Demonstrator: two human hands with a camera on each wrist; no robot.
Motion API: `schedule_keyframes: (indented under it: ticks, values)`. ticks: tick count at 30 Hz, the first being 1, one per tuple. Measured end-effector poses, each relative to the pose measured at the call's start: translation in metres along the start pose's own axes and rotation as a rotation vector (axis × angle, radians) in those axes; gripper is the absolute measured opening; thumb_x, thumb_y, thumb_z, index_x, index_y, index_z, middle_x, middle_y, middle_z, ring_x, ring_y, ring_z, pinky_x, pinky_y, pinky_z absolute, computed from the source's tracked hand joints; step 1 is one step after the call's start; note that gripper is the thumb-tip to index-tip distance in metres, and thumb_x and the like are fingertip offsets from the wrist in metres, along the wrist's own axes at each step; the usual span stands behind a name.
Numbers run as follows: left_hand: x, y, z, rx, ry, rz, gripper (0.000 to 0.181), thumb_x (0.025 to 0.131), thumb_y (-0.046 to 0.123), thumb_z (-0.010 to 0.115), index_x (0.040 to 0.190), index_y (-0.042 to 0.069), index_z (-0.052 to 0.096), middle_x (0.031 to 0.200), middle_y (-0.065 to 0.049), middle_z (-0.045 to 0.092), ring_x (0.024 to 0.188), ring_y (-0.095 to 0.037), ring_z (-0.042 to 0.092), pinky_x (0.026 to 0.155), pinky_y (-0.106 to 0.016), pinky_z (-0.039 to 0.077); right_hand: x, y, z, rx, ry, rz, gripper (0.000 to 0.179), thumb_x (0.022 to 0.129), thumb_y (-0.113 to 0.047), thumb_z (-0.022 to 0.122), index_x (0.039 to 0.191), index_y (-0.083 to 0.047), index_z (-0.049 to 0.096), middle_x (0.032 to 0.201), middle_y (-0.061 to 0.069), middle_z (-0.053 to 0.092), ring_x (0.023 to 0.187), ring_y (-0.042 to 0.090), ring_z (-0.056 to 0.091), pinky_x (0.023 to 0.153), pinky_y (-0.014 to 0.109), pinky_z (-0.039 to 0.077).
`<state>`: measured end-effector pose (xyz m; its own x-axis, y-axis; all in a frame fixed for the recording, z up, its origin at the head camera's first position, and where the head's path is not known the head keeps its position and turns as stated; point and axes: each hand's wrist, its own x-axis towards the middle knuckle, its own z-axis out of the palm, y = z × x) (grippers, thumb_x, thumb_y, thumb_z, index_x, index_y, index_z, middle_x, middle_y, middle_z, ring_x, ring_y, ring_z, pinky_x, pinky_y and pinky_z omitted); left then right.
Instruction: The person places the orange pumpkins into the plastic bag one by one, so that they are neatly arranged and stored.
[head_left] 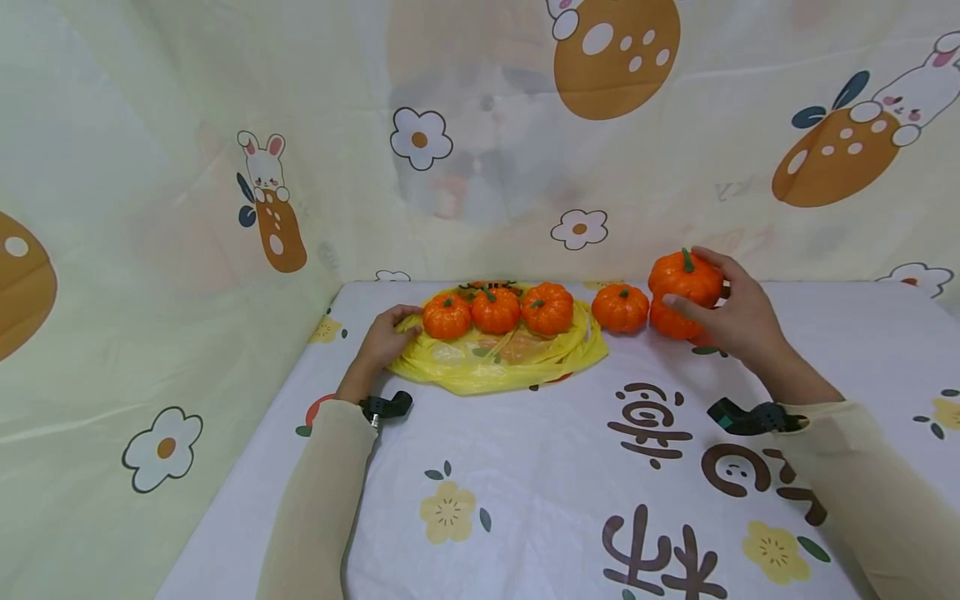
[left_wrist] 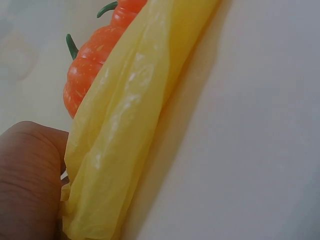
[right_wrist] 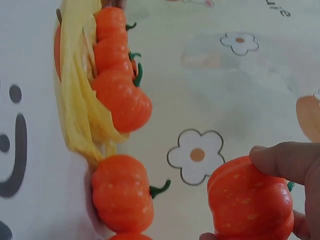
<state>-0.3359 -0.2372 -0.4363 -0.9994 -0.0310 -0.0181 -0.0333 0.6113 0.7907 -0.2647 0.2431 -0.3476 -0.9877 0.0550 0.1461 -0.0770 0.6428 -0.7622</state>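
the right hand [head_left: 750, 315] grasped an orange pumpkin [head_left: 686, 282] over another pumpkin [head_left: 672, 323], while the left hand [head_left: 384, 340] pinched the yellow plastic bag [head_left: 480, 381], where a tug might have toppled three pumpkins [head_left: 496, 312].

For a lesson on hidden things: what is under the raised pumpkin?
In the head view, a second pumpkin shows below the raised pumpkin, which the right hand holds. The second pumpkin's top is covered, so any stem is hidden.
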Motion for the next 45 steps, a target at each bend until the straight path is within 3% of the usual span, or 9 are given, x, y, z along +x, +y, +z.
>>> schedule_keyframes:
  ticks: [5,15,21,31,39,45]
  values:
    - [0.001,-0.002,0.000,0.002,0.003,0.013,0.033,0.097,0.015,0.059,0.130,0.015,0.059,0.143,-0.007,0.055,0.137,-0.027,0.044,0.119,-0.046,0.031,-0.005,-0.006,0.008,0.005,-0.024,-0.024,0.086,0.090,-0.042,0.068,0.158,-0.024,0.018,0.158,0.023,0.027,0.132,0.047,0.036,0.094,0.062,0.049]
    - [0.001,-0.001,0.000,-0.019,0.007,0.023,0.035,0.097,0.014,0.060,0.132,0.016,0.057,0.145,-0.006,0.054,0.139,-0.027,0.043,0.119,-0.046,0.031,-0.010,-0.010,0.018,0.010,-0.063,-0.066,0.085,0.089,-0.032,0.072,0.158,-0.021,0.022,0.160,0.022,0.026,0.140,0.048,0.031,0.110,0.064,0.034]
    - [0.001,0.001,0.000,-0.027,0.001,0.018,0.037,0.097,0.014,0.059,0.134,0.016,0.056,0.146,-0.007,0.052,0.140,-0.027,0.042,0.120,-0.046,0.030,-0.013,-0.012,0.022,-0.002,-0.060,-0.074,0.084,0.089,-0.024,0.072,0.157,-0.021,0.022,0.161,0.020,0.025,0.143,0.047,0.029,0.112,0.064,0.031]
    - [0.000,0.001,-0.001,-0.027,-0.002,0.012,0.037,0.097,0.013,0.059,0.133,0.015,0.055,0.146,-0.008,0.053,0.139,-0.027,0.042,0.120,-0.045,0.031,-0.021,-0.022,0.031,-0.003,-0.115,-0.081,0.085,0.089,-0.034,0.072,0.157,-0.026,0.023,0.158,0.019,0.031,0.133,0.045,0.040,0.103,0.061,0.044]
    - [0.000,-0.001,-0.001,-0.025,-0.003,0.016,0.036,0.097,0.014,0.059,0.133,0.015,0.056,0.145,-0.007,0.053,0.139,-0.027,0.043,0.119,-0.045,0.031,-0.032,-0.029,0.039,0.013,-0.183,-0.113,0.086,0.086,-0.044,0.073,0.156,-0.026,0.027,0.154,0.020,0.034,0.126,0.044,0.046,0.097,0.058,0.050]
    - [0.002,-0.002,-0.001,-0.019,-0.003,0.033,0.036,0.097,0.014,0.059,0.132,0.015,0.057,0.145,-0.007,0.054,0.139,-0.027,0.043,0.119,-0.045,0.032,-0.037,-0.033,0.044,0.013,-0.217,-0.123,0.086,0.087,-0.043,0.072,0.156,-0.025,0.025,0.153,0.022,0.034,0.123,0.043,0.049,0.095,0.056,0.052]
